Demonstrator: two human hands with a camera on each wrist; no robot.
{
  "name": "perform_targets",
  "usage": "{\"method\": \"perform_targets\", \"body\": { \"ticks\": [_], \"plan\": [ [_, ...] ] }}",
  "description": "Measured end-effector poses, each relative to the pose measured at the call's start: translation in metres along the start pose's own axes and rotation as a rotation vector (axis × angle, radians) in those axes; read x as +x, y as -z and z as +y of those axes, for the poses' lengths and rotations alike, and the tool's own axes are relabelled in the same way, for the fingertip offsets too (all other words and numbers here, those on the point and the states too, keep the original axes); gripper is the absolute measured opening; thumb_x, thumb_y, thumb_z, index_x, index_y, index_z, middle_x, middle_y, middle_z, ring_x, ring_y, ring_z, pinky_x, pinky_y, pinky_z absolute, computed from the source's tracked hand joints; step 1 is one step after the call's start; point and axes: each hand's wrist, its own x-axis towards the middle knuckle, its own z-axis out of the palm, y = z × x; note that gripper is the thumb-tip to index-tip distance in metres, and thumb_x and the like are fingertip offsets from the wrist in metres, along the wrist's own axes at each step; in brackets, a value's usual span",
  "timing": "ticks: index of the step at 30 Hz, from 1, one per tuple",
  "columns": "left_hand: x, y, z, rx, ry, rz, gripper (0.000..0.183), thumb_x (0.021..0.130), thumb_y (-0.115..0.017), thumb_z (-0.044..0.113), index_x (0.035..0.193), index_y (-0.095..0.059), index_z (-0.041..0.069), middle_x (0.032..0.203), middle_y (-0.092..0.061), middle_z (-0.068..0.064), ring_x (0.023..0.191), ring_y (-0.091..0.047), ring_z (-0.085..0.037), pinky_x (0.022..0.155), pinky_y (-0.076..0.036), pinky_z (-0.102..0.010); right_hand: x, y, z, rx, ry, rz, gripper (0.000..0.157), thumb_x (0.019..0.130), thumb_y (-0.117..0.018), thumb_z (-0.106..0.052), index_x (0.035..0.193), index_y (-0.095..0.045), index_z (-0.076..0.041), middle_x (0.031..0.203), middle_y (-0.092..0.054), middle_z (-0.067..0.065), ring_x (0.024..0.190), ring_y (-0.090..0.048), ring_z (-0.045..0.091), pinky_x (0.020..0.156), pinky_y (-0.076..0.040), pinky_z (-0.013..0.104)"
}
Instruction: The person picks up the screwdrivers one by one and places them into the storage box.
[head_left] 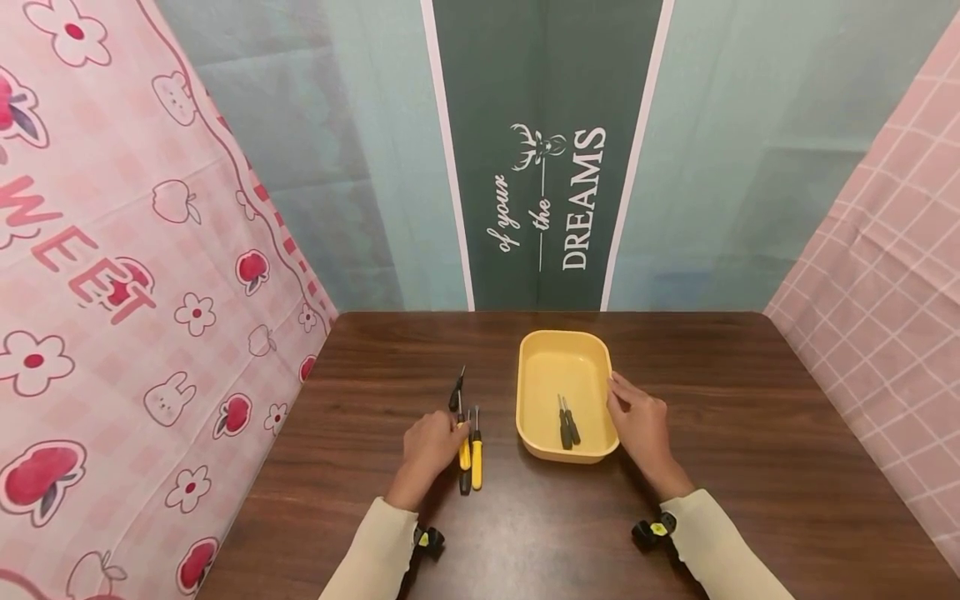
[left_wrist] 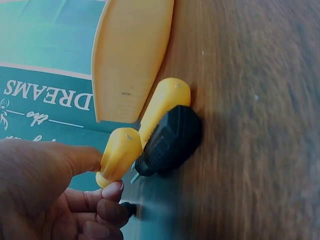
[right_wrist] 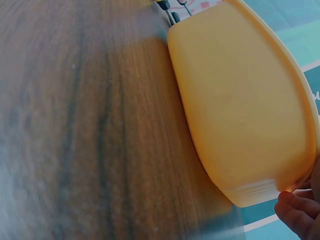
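Note:
My left hand (head_left: 432,446) pinches the yellow handle of a screwdriver (left_wrist: 120,152) between thumb and fingers. Beside it on the table lie another yellow-handled screwdriver (head_left: 477,465) and a black-handled one (left_wrist: 175,137). A further black screwdriver (head_left: 455,396) lies just beyond the fingers. To the right stands a yellow tray (head_left: 551,371), its right rim gripped by my right hand (head_left: 641,421), with the fingertips (right_wrist: 287,200) against the outer wall. Inside the tray, near its front end, two small dark-handled screwdrivers (head_left: 566,429) lie side by side.
The brown wooden table (head_left: 720,400) reaches back to a green and teal curtain (head_left: 547,292) with printed lettering. A pink patterned cloth (head_left: 165,333) hangs on the left, and a pink checked cloth (head_left: 885,250) on the right.

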Motion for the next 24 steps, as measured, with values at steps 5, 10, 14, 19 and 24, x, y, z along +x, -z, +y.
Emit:
{"method": "perform_targets", "body": {
  "ticks": [5, 10, 14, 19, 24],
  "plan": [
    [0.001, -0.001, 0.002, -0.006, -0.020, 0.004, 0.047, 0.096, -0.067, 0.039, 0.056, -0.052, 0.018, 0.051, -0.041, 0.008, 0.046, -0.041, -0.011, 0.045, -0.031, -0.029, -0.001, 0.000, -0.001, -0.003, 0.002, 0.002, 0.026, 0.083, -0.075, 0.007, 0.109, -0.073, 0.008, 0.116, -0.070, 0.021, 0.101, -0.070, 0.038, 0.073, -0.055, 0.044],
    [0.003, -0.003, 0.006, -0.010, -0.042, 0.012, 0.047, 0.097, -0.066, 0.039, 0.058, -0.052, 0.018, 0.051, -0.043, 0.007, 0.046, -0.042, -0.012, 0.045, -0.032, -0.030, -0.002, -0.001, 0.000, -0.009, 0.005, 0.007, 0.026, 0.083, -0.075, 0.007, 0.109, -0.074, 0.008, 0.116, -0.071, 0.020, 0.102, -0.070, 0.038, 0.074, -0.055, 0.045],
    [0.003, -0.003, 0.009, 0.001, -0.047, 0.014, 0.045, 0.097, -0.065, 0.040, 0.060, -0.054, 0.018, 0.053, -0.046, 0.006, 0.047, -0.045, -0.012, 0.046, -0.035, -0.030, -0.004, -0.001, -0.001, -0.012, -0.002, 0.006, 0.026, 0.083, -0.075, 0.006, 0.109, -0.074, 0.008, 0.116, -0.071, 0.021, 0.102, -0.070, 0.039, 0.075, -0.055, 0.046],
    [0.005, -0.003, 0.011, 0.005, -0.047, 0.003, 0.046, 0.098, -0.065, 0.040, 0.060, -0.055, 0.017, 0.053, -0.048, 0.005, 0.047, -0.047, -0.013, 0.046, -0.036, -0.030, -0.005, -0.002, -0.001, -0.014, -0.009, 0.002, 0.026, 0.083, -0.075, 0.007, 0.109, -0.073, 0.009, 0.116, -0.070, 0.021, 0.103, -0.069, 0.040, 0.077, -0.054, 0.048],
    [0.006, -0.004, 0.013, 0.012, -0.053, 0.006, 0.047, 0.098, -0.065, 0.040, 0.059, -0.054, 0.017, 0.052, -0.047, 0.005, 0.046, -0.047, -0.013, 0.046, -0.036, -0.030, -0.006, -0.002, -0.002, -0.009, -0.009, 0.003, 0.026, 0.083, -0.075, 0.007, 0.109, -0.074, 0.008, 0.116, -0.070, 0.021, 0.102, -0.070, 0.039, 0.074, -0.055, 0.046]
  ]
}}
